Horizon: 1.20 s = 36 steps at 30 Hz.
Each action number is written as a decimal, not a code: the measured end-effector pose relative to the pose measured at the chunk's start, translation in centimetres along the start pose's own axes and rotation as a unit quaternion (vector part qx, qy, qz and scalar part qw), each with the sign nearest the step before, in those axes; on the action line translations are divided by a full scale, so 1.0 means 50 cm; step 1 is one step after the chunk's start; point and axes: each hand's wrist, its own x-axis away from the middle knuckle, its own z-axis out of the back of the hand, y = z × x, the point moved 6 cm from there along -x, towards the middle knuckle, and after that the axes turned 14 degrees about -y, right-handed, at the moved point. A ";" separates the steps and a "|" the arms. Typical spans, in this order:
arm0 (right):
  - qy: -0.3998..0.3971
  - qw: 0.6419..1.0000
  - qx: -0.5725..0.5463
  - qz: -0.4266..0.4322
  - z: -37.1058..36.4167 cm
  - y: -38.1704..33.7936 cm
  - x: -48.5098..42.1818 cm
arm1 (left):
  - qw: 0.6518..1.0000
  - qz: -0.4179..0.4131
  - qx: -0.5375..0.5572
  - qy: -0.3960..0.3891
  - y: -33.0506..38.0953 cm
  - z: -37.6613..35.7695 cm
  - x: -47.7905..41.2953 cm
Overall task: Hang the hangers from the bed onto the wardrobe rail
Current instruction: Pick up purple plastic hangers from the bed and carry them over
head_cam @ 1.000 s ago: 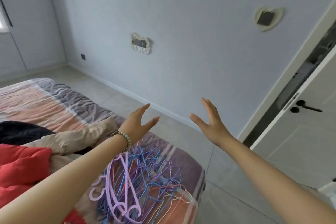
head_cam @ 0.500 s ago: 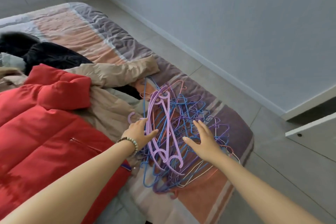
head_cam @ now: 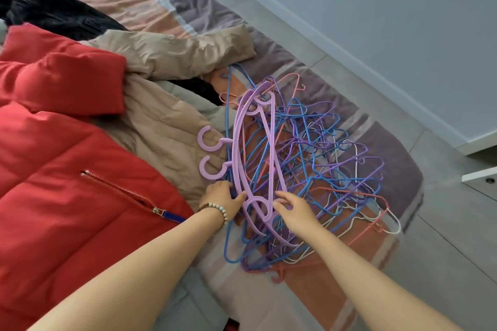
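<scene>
Far left: a red padded jacket [head_cam: 67, 156] with a zip lies on the bed [head_cam: 398, 169]. A black garment [head_cam: 53, 16] lies beyond it and a tan coat [head_cam: 166, 62] just beside it.

Centre left: the left grip [head_cam: 222, 195], a bare hand with a bead bracelet [head_cam: 216, 209] at the wrist, rests on the near left edge of the hangers [head_cam: 322, 169]. The thumb reaches out to touch a lilac hanger [head_cam: 239, 142]. The fingers bend down out of sight, so it cannot be told whether this grip holds anything.

Centre: the hangers form one tangled pile on the striped bed cover, near the bed's right edge and partly against the tan coat. On top lie a few broad lilac plastic ones, stacked lengthwise, with two rounded hooks pointing left. Under and to the right of them are many thin hangers in blue, purple, coral pink and white, with their shoulders and hooks interlocked.

Centre right: the right grip [head_cam: 298, 212] is loosely spread, the fingers [head_cam: 281, 195] lightly bent, their tips touching the near end of the lilac hangers. It is not closed round any of them.

Right: a grey tiled floor [head_cam: 443, 263], a pale wall [head_cam: 376, 8] with a white skirting, and at the frame edge a white panel corner [head_cam: 480, 177].
</scene>
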 end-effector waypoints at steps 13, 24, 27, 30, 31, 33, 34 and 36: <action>-0.044 0.974 -0.211 0.071 -0.044 -0.043 0.011 | 0.952 -0.013 0.295 0.076 -0.041 -0.021 0.018; 0.009 0.939 -0.295 0.177 0.091 -0.176 0.187 | 0.861 -0.211 0.420 0.194 0.201 0.123 0.199; 0.041 0.935 -0.288 0.202 0.179 -0.219 0.288 | 0.857 -0.253 0.414 0.175 0.316 0.166 0.254; 0.136 0.947 -0.197 0.213 0.302 -0.243 0.411 | 0.866 -0.294 0.377 0.147 0.440 0.202 0.319; 0.186 0.942 -0.164 0.224 0.349 -0.251 0.460 | 0.865 -0.313 0.366 0.141 0.480 0.213 0.343; 0.289 0.915 -0.091 0.266 0.440 -0.273 0.569 | 0.865 -0.346 0.341 0.129 0.557 0.232 0.395; 0.335 0.896 -0.050 0.287 0.480 -0.286 0.626 | 0.869 -0.358 0.319 0.124 0.592 0.238 0.419; 0.406 0.858 0.026 0.314 0.550 -0.312 0.731 | 0.882 -0.373 0.264 0.113 0.654 0.249 0.468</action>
